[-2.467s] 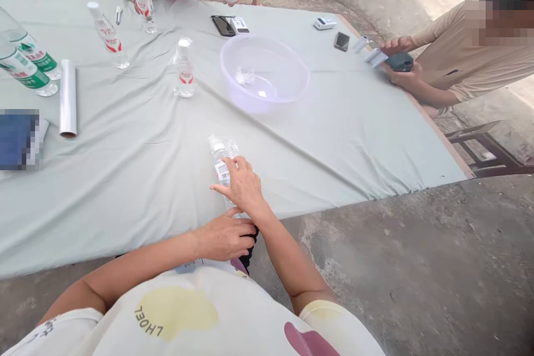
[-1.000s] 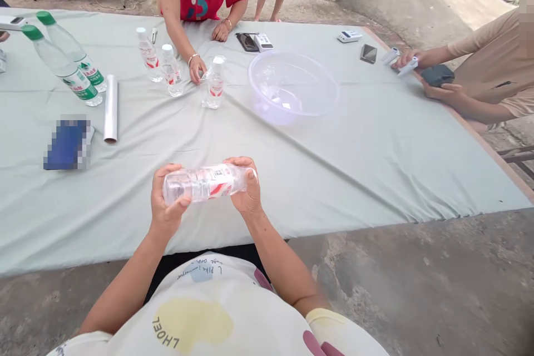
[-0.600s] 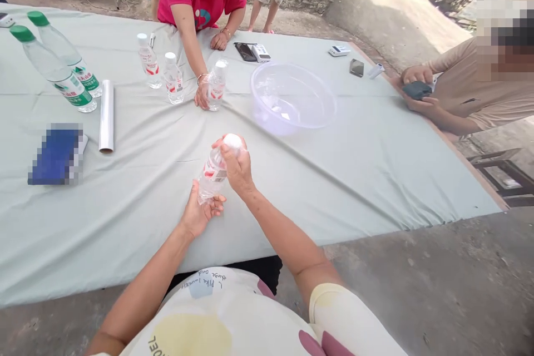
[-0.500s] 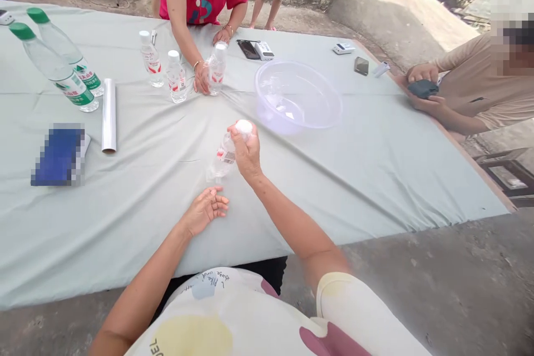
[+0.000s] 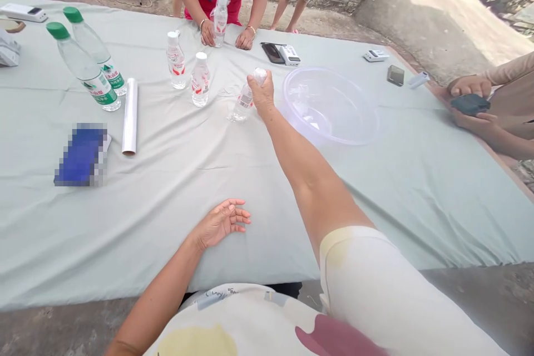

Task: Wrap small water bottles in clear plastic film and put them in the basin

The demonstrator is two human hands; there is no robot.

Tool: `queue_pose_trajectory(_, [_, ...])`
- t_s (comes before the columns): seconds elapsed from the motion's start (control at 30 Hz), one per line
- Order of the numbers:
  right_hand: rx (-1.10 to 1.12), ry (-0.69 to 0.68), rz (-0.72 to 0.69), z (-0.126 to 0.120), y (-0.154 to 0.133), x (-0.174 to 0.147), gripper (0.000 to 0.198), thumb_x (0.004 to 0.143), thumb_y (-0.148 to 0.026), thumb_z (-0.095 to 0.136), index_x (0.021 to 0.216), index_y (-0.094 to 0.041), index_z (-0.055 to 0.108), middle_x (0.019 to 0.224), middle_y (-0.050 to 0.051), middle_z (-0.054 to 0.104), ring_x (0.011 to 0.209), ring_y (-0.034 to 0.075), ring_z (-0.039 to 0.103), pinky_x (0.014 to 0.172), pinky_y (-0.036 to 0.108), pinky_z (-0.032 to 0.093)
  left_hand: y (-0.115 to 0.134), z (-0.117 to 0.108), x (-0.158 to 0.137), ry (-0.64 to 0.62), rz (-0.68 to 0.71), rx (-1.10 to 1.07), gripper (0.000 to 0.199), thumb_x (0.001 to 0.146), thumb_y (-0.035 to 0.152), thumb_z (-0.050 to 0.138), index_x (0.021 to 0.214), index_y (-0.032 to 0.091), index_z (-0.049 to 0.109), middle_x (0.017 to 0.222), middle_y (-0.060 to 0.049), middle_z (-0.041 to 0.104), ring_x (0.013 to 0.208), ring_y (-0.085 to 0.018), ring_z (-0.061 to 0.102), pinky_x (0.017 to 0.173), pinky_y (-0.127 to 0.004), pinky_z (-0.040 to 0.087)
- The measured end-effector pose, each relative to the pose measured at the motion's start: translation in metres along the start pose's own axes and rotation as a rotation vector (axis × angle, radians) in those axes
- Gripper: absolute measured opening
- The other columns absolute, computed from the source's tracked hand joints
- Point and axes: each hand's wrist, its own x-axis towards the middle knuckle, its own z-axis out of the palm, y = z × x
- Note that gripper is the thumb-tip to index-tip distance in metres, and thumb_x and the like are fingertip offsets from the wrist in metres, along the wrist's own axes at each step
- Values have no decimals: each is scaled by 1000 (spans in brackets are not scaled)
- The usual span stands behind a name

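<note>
My right hand (image 5: 263, 92) grips a small clear water bottle (image 5: 243, 104) by its top, the arm stretched forward; the bottle leans, its base low over or on the cloth. To its left stand two similar small bottles with white caps: a nearer bottle (image 5: 200, 82) and a farther bottle (image 5: 176, 62). My left hand (image 5: 222, 222) rests near the front of the table with its fingers apart and nothing in them. Across the table, a person in a pink shirt holds another small bottle (image 5: 220, 21).
A clear purple basin (image 5: 334, 136) sits right of my right hand. Two green-capped bottles (image 5: 94, 80), a plastic film roll (image 5: 130, 117) and a blurred blue item (image 5: 81, 156) lie left. A phone (image 5: 273, 53) and white devices are at the back. A person at right holds a dark object (image 5: 470, 104).
My right hand has carried its bottle forward, away from me. My left hand stays open near the front. The person opposite has drawn their bottle back toward themselves. The view has shifted left.
</note>
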Motion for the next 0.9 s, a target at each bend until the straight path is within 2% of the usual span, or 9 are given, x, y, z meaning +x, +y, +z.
queue_pose_trajectory(0.1, [-27,-115,134,-3,-14,-4,38,95,-36,57,121,-11,47,111,5,62,104,14,61,97,32,43,1,0,1,5,-9,4,38,86,42,72,114,19,63,104,-10,70,94,-21,67,79,-35,49])
queue_pose_trajectory(0.17, [-67,-152,110,-17,-26,-7,41,96,-35,53,125,-8,46,117,7,61,114,14,59,102,31,39,0,0,1,5,-17,6,37,86,41,71,114,19,63,104,-10,70,95,-21,67,80,-35,49])
queue_pose_trajectory(0.33, [-341,221,-41,-85,-26,0,31,100,-38,41,108,-12,57,122,13,61,115,13,56,103,33,39,-1,-2,3,-5,-31,-4,34,89,40,69,115,19,63,105,-10,70,97,-21,67,81,-36,50])
queue_pose_trajectory(0.43, [-582,200,186,-126,1,4,39,97,-41,38,91,-11,61,138,22,49,131,19,45,104,46,32,-1,-1,3,5,-34,1,35,88,40,70,115,20,64,106,-10,70,99,-22,66,83,-37,50])
queue_pose_trajectory(0.53, [-634,73,450,-155,26,-4,36,94,-37,47,75,-10,61,123,20,59,125,22,50,102,53,32,1,0,3,8,-26,18,34,88,41,69,115,20,64,106,-10,70,100,-22,66,83,-37,51])
queue_pose_trajectory(0.6, [-565,106,489,-170,33,-14,22,93,-27,52,78,-12,59,111,16,64,110,20,59,97,49,39,1,0,2,9,-21,32,34,88,41,69,115,20,64,106,-11,70,100,-22,66,83,-36,51])
queue_pose_trajectory(0.7, [-208,205,379,-191,22,-30,15,97,-21,41,88,-18,53,113,14,66,97,13,64,83,35,48,2,0,1,13,-15,47,34,88,40,69,115,20,64,106,-11,70,100,-22,67,84,-36,51])
queue_pose_trajectory(0.77, [53,201,285,-203,3,-45,19,99,-26,36,87,-21,49,114,12,67,96,11,67,78,31,48,2,0,0,14,-6,56,34,88,41,69,115,20,64,107,-11,70,101,-22,67,85,-35,51])
queue_pose_trajectory(0.9, [214,70,153,-222,-46,-99,28,95,-50,50,87,-23,49,102,6,70,97,19,70,73,34,52,1,4,-5,36,38,124,38,87,44,69,116,21,63,113,-12,68,108,-24,65,90,-38,51])
